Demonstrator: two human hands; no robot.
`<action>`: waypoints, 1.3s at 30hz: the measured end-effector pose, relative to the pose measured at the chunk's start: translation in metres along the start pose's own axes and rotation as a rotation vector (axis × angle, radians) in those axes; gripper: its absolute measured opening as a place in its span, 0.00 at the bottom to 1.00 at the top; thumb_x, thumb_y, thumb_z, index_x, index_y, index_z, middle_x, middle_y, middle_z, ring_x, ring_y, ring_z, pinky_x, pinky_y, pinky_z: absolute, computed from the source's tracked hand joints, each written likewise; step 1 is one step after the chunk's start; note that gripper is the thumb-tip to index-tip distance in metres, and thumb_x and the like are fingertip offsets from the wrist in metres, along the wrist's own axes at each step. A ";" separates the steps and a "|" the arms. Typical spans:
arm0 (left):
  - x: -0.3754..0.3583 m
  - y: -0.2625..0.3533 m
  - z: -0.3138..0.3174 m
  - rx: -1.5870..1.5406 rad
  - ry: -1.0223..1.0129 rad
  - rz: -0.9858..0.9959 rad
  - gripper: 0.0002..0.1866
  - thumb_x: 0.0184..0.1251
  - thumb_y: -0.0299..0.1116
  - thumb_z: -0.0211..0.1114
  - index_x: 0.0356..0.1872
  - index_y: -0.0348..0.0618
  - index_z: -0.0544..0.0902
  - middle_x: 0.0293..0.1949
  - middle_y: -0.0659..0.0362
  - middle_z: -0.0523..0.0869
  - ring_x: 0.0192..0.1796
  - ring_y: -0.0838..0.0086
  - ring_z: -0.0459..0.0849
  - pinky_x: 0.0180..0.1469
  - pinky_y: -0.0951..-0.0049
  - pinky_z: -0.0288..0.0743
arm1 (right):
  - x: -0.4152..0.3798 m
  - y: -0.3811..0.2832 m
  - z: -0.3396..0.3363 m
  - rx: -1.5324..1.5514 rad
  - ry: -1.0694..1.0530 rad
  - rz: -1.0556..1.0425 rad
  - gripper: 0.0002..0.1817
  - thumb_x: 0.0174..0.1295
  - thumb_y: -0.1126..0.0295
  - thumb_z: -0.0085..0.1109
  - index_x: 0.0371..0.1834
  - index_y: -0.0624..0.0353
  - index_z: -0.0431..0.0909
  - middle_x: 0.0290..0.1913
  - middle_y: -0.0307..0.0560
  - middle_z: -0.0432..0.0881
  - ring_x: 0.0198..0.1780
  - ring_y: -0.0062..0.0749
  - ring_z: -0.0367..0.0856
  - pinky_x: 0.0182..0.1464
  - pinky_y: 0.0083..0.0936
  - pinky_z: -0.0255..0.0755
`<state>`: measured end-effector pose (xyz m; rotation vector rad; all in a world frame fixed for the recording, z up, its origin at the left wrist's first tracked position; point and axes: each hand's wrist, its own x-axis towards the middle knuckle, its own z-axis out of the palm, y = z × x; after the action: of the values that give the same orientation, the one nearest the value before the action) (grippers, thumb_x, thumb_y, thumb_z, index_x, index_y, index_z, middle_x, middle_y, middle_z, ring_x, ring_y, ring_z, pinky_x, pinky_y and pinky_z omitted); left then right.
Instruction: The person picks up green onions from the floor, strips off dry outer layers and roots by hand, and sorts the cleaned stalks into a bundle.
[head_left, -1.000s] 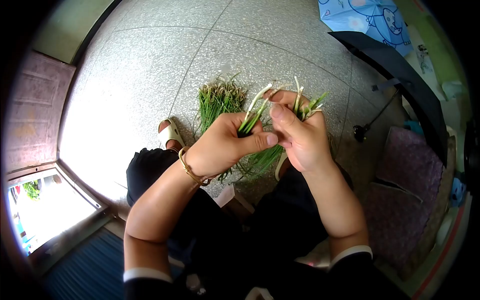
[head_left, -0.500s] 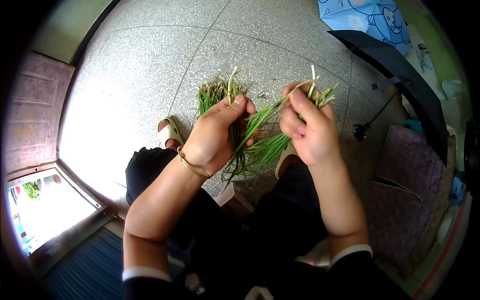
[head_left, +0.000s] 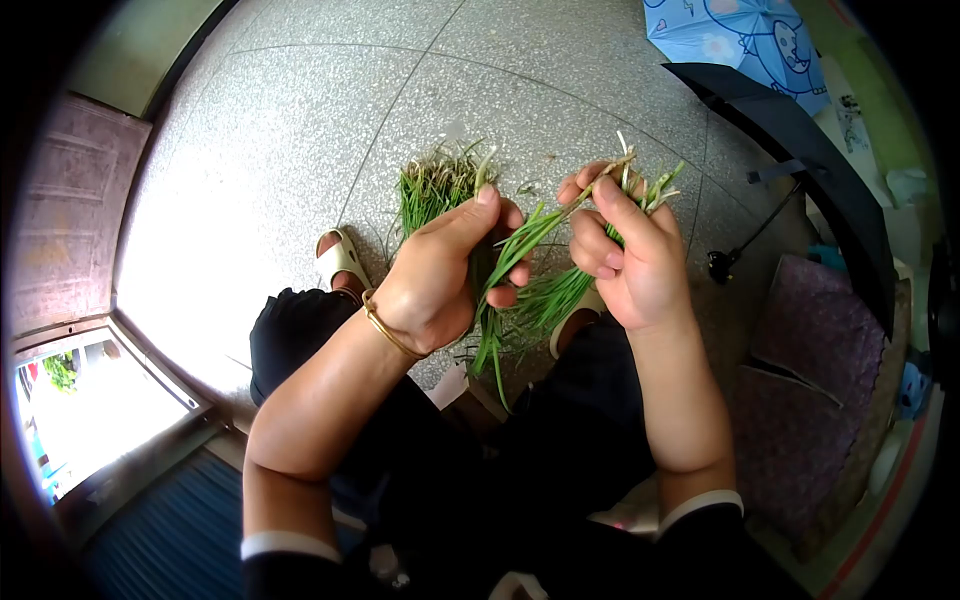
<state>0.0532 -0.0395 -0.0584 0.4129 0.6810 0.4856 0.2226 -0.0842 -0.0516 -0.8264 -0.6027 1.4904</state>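
Observation:
My left hand (head_left: pixel 437 268) is closed around some chives, a pale stalk end showing by the thumb and long green leaves (head_left: pixel 489 345) hanging below the fingers. Beside it, to the right, my right hand (head_left: pixel 640 262) grips a bunch of chives (head_left: pixel 560 296), white stem ends up and green leaves trailing down to the left. A brownish stalk is pinched between its thumb and forefinger, its leaves reaching my left fingers. On the floor beyond my left hand lies a pile of chives (head_left: pixel 428 198) with pale root ends facing away.
Speckled floor tiles (head_left: pixel 300 130) spread ahead. A black umbrella (head_left: pixel 800 130) lies open at the right, with a blue patterned umbrella (head_left: pixel 735 40) behind it. My sandalled foot (head_left: pixel 341 258) stands left of the pile. A wooden door (head_left: pixel 75 215) is at the far left.
The pale stalk above my left thumb sits lower now. Leaves below my left hand hang further down. Both hands stay nearly in place, still holding chives.

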 end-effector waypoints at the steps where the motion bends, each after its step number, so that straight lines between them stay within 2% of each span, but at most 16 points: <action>1: 0.000 0.001 -0.001 -0.004 -0.064 -0.009 0.12 0.69 0.42 0.49 0.35 0.44 0.72 0.28 0.63 0.74 0.27 0.79 0.71 0.25 0.80 0.63 | 0.000 0.000 0.000 -0.016 0.012 0.002 0.07 0.64 0.71 0.47 0.39 0.62 0.72 0.37 0.44 0.76 0.16 0.11 0.57 0.18 0.09 0.52; 5: 0.002 -0.002 -0.005 0.167 -0.134 0.080 0.09 0.67 0.41 0.53 0.35 0.47 0.73 0.29 0.65 0.75 0.26 0.83 0.70 0.24 0.83 0.59 | 0.000 0.003 0.002 -0.060 0.021 0.017 0.07 0.64 0.70 0.47 0.39 0.62 0.72 0.37 0.44 0.76 0.17 0.10 0.57 0.17 0.09 0.51; 7: 0.002 -0.003 -0.004 0.153 -0.018 0.123 0.07 0.65 0.39 0.55 0.34 0.50 0.73 0.29 0.67 0.75 0.26 0.86 0.68 0.24 0.85 0.57 | -0.001 0.001 0.003 -0.016 -0.014 0.032 0.07 0.64 0.70 0.46 0.39 0.61 0.71 0.35 0.43 0.76 0.18 0.12 0.59 0.19 0.11 0.54; 9: 0.005 -0.002 -0.006 0.079 0.017 0.140 0.07 0.67 0.38 0.52 0.35 0.47 0.72 0.30 0.64 0.76 0.28 0.82 0.71 0.27 0.82 0.63 | 0.000 0.000 0.003 0.029 -0.049 0.048 0.07 0.64 0.70 0.46 0.38 0.61 0.71 0.32 0.43 0.76 0.19 0.13 0.60 0.21 0.12 0.57; 11: 0.007 -0.002 -0.007 -0.059 0.127 0.200 0.08 0.70 0.35 0.47 0.36 0.43 0.71 0.32 0.60 0.77 0.33 0.76 0.75 0.34 0.75 0.71 | 0.003 0.002 -0.002 -0.013 -0.035 -0.117 0.06 0.65 0.70 0.43 0.36 0.61 0.69 0.26 0.42 0.75 0.21 0.19 0.65 0.29 0.19 0.63; 12: 0.007 0.001 -0.010 -0.085 0.123 0.181 0.10 0.71 0.34 0.43 0.37 0.40 0.71 0.34 0.56 0.77 0.39 0.69 0.77 0.44 0.66 0.74 | 0.004 0.001 -0.007 -0.157 -0.031 -0.176 0.06 0.65 0.71 0.42 0.34 0.62 0.67 0.22 0.42 0.73 0.23 0.24 0.67 0.36 0.24 0.65; 15: 0.006 0.003 -0.009 -0.117 0.086 0.204 0.10 0.71 0.34 0.42 0.37 0.40 0.71 0.37 0.55 0.78 0.42 0.69 0.77 0.48 0.64 0.73 | 0.004 -0.001 -0.002 -0.385 0.121 -0.113 0.07 0.65 0.70 0.41 0.34 0.62 0.66 0.22 0.42 0.72 0.24 0.25 0.69 0.34 0.25 0.67; 16: 0.006 0.003 -0.008 -0.117 0.085 0.203 0.10 0.71 0.34 0.42 0.37 0.40 0.71 0.37 0.55 0.78 0.42 0.69 0.77 0.48 0.64 0.73 | 0.004 0.000 -0.004 -0.402 0.053 -0.105 0.05 0.65 0.70 0.43 0.37 0.61 0.65 0.22 0.39 0.67 0.22 0.20 0.65 0.25 0.20 0.65; 20: 0.004 0.000 -0.001 -0.120 0.020 0.166 0.10 0.71 0.35 0.43 0.37 0.42 0.71 0.39 0.57 0.77 0.45 0.69 0.76 0.50 0.63 0.71 | 0.000 0.004 0.005 -0.397 -0.057 0.154 0.07 0.64 0.68 0.47 0.36 0.61 0.68 0.32 0.41 0.76 0.29 0.22 0.75 0.28 0.17 0.70; 21: 0.003 -0.001 0.000 -0.097 0.007 0.152 0.10 0.71 0.34 0.44 0.37 0.42 0.72 0.39 0.58 0.77 0.44 0.70 0.76 0.50 0.63 0.71 | 0.000 0.010 0.016 -0.417 -0.045 0.118 0.08 0.62 0.71 0.52 0.39 0.64 0.71 0.35 0.40 0.77 0.35 0.22 0.77 0.36 0.18 0.72; 24: 0.009 -0.010 -0.009 -0.047 -0.066 0.164 0.10 0.71 0.36 0.46 0.37 0.43 0.74 0.39 0.61 0.77 0.43 0.75 0.74 0.48 0.68 0.69 | 0.002 0.038 0.014 -0.509 -0.009 -0.043 0.12 0.57 0.76 0.57 0.44 0.67 0.74 0.40 0.43 0.80 0.43 0.21 0.77 0.45 0.17 0.70; 27: 0.009 -0.009 -0.009 -0.014 -0.145 0.181 0.13 0.71 0.37 0.44 0.42 0.40 0.75 0.41 0.61 0.77 0.45 0.76 0.74 0.50 0.69 0.68 | 0.003 0.031 0.015 -0.473 0.026 0.038 0.12 0.56 0.77 0.57 0.45 0.66 0.76 0.40 0.42 0.81 0.42 0.22 0.78 0.44 0.17 0.71; 31: 0.002 -0.002 -0.001 -0.033 -0.196 0.158 0.15 0.71 0.36 0.44 0.50 0.40 0.73 0.45 0.60 0.77 0.49 0.74 0.74 0.54 0.69 0.66 | 0.002 0.014 0.014 -0.355 0.049 0.146 0.10 0.58 0.74 0.55 0.42 0.63 0.76 0.35 0.39 0.80 0.34 0.18 0.77 0.34 0.15 0.70; 33: 0.001 -0.002 0.002 -0.015 -0.101 0.159 0.15 0.71 0.36 0.45 0.52 0.42 0.73 0.43 0.61 0.77 0.45 0.77 0.74 0.50 0.71 0.69 | 0.003 0.014 0.015 -0.292 0.081 0.175 0.06 0.59 0.72 0.54 0.37 0.61 0.76 0.28 0.36 0.78 0.28 0.14 0.74 0.26 0.12 0.67; 35: 0.001 -0.001 0.000 0.092 -0.042 0.164 0.16 0.71 0.36 0.45 0.54 0.43 0.72 0.39 0.62 0.77 0.40 0.79 0.73 0.44 0.75 0.70 | 0.005 0.018 0.010 -0.334 0.175 0.022 0.04 0.61 0.71 0.50 0.35 0.59 0.72 0.18 0.30 0.66 0.18 0.12 0.59 0.20 0.13 0.52; 39: -0.001 -0.001 -0.005 0.377 -0.046 0.231 0.20 0.70 0.34 0.47 0.61 0.43 0.64 0.28 0.64 0.75 0.26 0.85 0.68 0.28 0.85 0.64 | 0.005 0.017 0.009 -0.415 0.172 -0.102 0.05 0.58 0.72 0.57 0.29 0.57 0.71 0.19 0.30 0.68 0.17 0.11 0.59 0.19 0.10 0.53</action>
<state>0.0491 -0.0396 -0.0621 0.8624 0.6848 0.5654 0.2052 -0.0796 -0.0607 -1.2110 -0.8251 1.2021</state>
